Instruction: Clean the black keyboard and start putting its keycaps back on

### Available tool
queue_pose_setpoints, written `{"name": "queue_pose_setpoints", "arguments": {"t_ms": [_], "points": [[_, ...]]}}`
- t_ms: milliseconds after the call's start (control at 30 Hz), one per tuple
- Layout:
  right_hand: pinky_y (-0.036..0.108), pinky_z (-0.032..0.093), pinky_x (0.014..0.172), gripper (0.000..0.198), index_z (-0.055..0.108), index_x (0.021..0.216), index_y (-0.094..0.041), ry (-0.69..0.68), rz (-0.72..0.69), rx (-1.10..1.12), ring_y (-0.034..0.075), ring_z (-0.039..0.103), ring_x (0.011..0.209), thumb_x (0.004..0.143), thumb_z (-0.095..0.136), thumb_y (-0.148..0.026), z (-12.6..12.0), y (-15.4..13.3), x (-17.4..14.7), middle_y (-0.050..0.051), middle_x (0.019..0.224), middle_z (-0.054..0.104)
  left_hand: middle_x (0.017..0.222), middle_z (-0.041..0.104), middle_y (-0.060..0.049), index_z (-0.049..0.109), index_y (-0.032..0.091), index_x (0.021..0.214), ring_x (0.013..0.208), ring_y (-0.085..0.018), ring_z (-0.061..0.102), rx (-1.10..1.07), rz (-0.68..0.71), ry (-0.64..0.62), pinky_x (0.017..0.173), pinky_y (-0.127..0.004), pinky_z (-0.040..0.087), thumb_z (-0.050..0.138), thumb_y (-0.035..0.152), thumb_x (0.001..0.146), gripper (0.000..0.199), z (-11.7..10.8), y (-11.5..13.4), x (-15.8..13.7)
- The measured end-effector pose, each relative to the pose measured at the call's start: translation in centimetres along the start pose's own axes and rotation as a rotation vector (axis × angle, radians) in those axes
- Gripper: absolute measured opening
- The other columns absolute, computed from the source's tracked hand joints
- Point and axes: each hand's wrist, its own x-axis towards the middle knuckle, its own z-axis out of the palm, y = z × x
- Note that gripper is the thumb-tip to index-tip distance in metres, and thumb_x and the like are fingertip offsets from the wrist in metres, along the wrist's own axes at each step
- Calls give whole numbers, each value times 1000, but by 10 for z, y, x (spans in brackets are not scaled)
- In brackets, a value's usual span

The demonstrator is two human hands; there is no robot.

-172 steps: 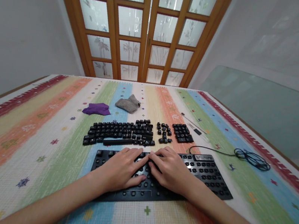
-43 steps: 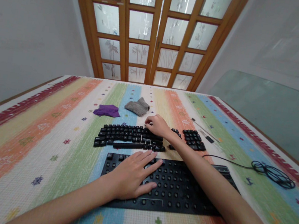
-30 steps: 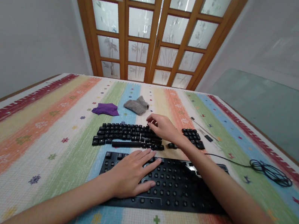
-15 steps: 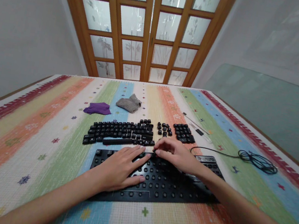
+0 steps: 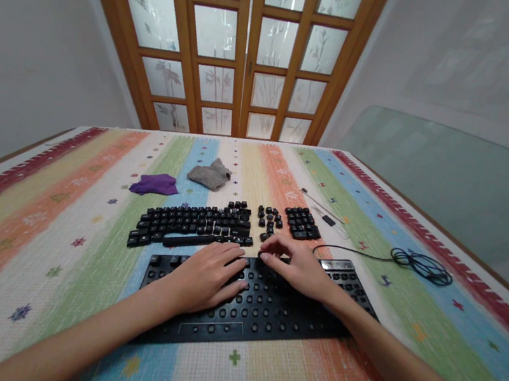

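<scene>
A black keyboard [image 5: 277, 320] lies in front of me with most of its keycaps off, the bare switch posts showing. My left hand [image 5: 208, 274] rests on its left half, fingers stretched out and spread. At the top row, my right hand [image 5: 296, 267] pinches a small dark keycap between thumb and forefinger, mostly hidden by the fingertips. Beyond the keyboard, loose black keycaps [image 5: 192, 218] lie in rows, with the long space bar [image 5: 186, 241] along their near side. Two smaller groups, the middle keycaps [image 5: 270, 220] and the number-pad keycaps [image 5: 302, 222], sit to the right.
A purple cloth [image 5: 155, 184] and a grey cloth [image 5: 211, 175] lie farther back. To the right are a thin rod-like brush [image 5: 322, 205], a small black-ended tool [image 5: 328, 220] and the coiled cable [image 5: 421, 266]. A striped cloth [image 5: 74, 291] covers the table.
The whole view has shifted slightly, so things appear a little farther left. Both hands keep nearly the same places on the keyboard, and the left fingers sit slightly closer together.
</scene>
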Motion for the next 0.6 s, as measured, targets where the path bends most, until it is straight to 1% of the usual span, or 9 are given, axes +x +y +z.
{"name": "queue_pose_setpoints", "arguments": {"t_ms": [67,133,200,267,400,500,600], "points": [[33,51,72,9,63,92,-21,-2,6,0,17,62,77,91,60,-29,0,4,-1,3,86,68,112,67,-14,62,12,112,110,-28,60,-6,-2,4,91,-44,52,46,34,102,29,1,0,6],[32,51,71,9,63,92,-21,2,2,3,16,62,77,91,60,-30,0,6,-2,2,87,68,99,68,-12,63,13,104,98,-26,62,-2,2,1,84,-42,53,44,31,102,27,2,-2,11],[31,50,70,8,63,92,-21,3,-2,-10,16,62,75,90,61,-28,1,6,-3,2,86,68,89,67,-10,64,14,96,87,-23,61,18,14,6,77,-38,52,42,30,102,28,4,-3,17],[31,49,70,6,63,92,-21,-3,-13,-34,15,61,74,90,62,-26,1,5,-4,2,86,69,83,66,-8,64,14,90,79,-21,60,47,29,26,72,-35,50,42,28,101,29,5,-5,22],[32,50,73,5,63,93,-20,-17,-66,-102,17,61,79,90,62,-24,2,6,-5,3,88,68,78,64,-6,62,15,86,75,-19,59,79,40,40,68,-32,48,44,26,99,26,11,-5,30],[34,51,76,6,63,96,-20,-9,-99,-149,18,62,83,92,62,-23,3,7,-6,5,92,68,75,63,-5,60,16,86,73,-18,59,60,5,36,67,-31,48,44,29,99,24,16,-4,32],[36,52,79,8,63,100,-20,-1,-154,-203,20,62,88,93,59,-21,3,8,-8,6,95,67,74,61,-4,58,16,86,72,-18,59,2,-46,59,67,-31,49,43,31,99,25,21,-4,31]]}}
